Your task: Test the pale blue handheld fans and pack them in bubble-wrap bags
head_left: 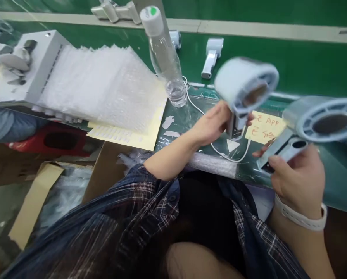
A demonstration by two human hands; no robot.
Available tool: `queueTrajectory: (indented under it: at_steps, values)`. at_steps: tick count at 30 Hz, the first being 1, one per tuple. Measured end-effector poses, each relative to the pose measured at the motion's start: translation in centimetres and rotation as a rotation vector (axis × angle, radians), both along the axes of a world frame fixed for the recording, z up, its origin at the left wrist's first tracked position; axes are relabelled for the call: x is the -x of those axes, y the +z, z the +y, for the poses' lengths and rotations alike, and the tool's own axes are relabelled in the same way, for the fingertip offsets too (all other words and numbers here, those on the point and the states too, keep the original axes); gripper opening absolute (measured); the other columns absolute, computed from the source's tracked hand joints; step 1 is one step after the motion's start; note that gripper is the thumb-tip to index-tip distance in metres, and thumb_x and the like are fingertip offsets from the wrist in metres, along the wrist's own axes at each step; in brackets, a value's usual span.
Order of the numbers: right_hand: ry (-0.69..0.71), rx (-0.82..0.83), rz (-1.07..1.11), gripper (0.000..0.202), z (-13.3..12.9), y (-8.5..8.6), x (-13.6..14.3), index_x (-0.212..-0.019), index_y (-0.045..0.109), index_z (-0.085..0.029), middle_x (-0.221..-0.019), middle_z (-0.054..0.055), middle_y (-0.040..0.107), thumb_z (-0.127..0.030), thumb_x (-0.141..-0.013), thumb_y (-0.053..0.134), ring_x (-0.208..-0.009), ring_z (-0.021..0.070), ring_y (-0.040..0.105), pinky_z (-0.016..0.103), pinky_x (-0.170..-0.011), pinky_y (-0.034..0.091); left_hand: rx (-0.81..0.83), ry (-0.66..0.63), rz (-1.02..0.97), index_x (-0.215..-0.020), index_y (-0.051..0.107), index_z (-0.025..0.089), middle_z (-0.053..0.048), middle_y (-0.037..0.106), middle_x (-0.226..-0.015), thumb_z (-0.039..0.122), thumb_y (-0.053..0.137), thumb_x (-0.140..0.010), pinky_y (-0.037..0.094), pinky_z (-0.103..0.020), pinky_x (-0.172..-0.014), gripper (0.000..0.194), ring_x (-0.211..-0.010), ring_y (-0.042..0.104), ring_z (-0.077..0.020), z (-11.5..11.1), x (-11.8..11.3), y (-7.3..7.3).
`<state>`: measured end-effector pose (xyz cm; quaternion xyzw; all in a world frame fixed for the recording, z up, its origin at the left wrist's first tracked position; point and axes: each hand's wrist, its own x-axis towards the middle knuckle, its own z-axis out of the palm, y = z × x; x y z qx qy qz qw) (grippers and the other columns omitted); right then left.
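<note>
My left hand [215, 123] grips the handle of a light blue device with a round, ring-shaped head [244, 83], raised over the bench and slightly blurred. At the right, my right hand [298, 174] is closed around the handle of a second such light blue device [321, 118], its round head tilted toward me. A yellow note with red writing [268, 126] lies on the bench between the two devices, partly covered. A white cable [228, 158] curves across the bench below my left hand.
A water bottle [166, 62] stands left of my left hand. Bubble-wrap bags [103, 85] are piled beside a white box [42, 66]. Another light blue device [212, 56] lies on the green surface [249, 50] behind. An open carton [33, 205] is below left; a person's sleeve [7, 122] shows left.
</note>
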<state>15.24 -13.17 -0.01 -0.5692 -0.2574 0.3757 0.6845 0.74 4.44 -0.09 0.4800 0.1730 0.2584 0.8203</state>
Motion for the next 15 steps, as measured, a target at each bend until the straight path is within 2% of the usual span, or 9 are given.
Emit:
queueTrajectory:
  at_steps: [2,3,6,8,11,15]
  values:
    - [-0.047,-0.027,0.08,0.04,0.2,0.0,0.2,-0.107,0.071,-0.021,-0.087,0.004,0.07,-0.027,-0.073,0.092,-0.068,0.018,0.068,0.031,-0.062,0.062,0.093,-0.061,-0.036,-0.117,0.055,0.016,-0.01,0.066,-0.108,0.069,0.075,-0.088,0.062,-0.041,-0.096,0.063,-0.096,0.07,-0.0221,-0.5,-0.2,0.1]
    - [-0.049,-0.05,0.142,0.04,0.3,-0.1,0.3,-0.108,0.071,-0.02,-0.089,0.005,0.07,-0.029,-0.074,0.09,-0.07,0.0182,0.068,0.03,-0.059,0.06,0.11,-0.117,-0.051,-0.119,0.051,0.018,-0.008,0.065,-0.107,0.065,0.078,-0.087,0.062,-0.039,-0.09,0.063,-0.093,0.07,-0.0205,-0.8,-0.2,0.2]
    - [-0.017,-0.115,0.22,0.037,0.2,-0.2,0.6,-0.109,0.074,-0.019,-0.101,0.008,0.07,-0.029,-0.075,0.086,-0.08,0.0201,0.069,0.032,-0.063,0.062,0.049,-0.237,-0.075,-0.124,0.038,0.022,-0.004,0.06,-0.106,0.041,0.091,-0.079,0.061,-0.031,-0.08,0.072,-0.091,0.069,-0.0171,-2.0,-0.2,-0.1]
    - [0.029,-0.133,0.184,0.035,-0.1,-0.3,0.7,-0.112,0.075,-0.019,-0.105,0.01,0.071,-0.028,-0.079,0.084,-0.083,0.0212,0.07,0.034,-0.066,0.063,-0.016,-0.294,-0.091,-0.126,0.035,0.022,-0.002,0.059,-0.104,0.033,0.089,-0.08,0.059,-0.028,-0.076,0.072,-0.087,0.067,-0.0151,-2.4,-0.3,-0.6]
    - [0.068,-0.141,0.136,0.036,-0.4,-0.5,1.0,-0.117,0.074,-0.02,-0.107,0.011,0.072,-0.028,-0.083,0.081,-0.087,0.0232,0.071,0.035,-0.068,0.062,-0.095,-0.357,-0.099,-0.129,0.033,0.021,-0.002,0.06,-0.098,0.039,0.082,-0.089,0.056,-0.029,-0.073,0.066,-0.079,0.065,-0.0149,-2.4,-0.3,-1.1]
    - [0.065,-0.126,0.105,0.037,-0.2,-1.2,1.4,-0.12,0.073,-0.02,-0.107,0.01,0.071,-0.028,-0.085,0.08,-0.086,0.0228,0.07,0.037,-0.074,0.061,-0.153,-0.341,-0.069,-0.127,0.035,0.021,-0.002,0.059,-0.098,0.044,0.08,-0.09,0.058,-0.034,-0.078,0.062,-0.081,0.066,-0.0163,-2.0,-0.3,-1.1]
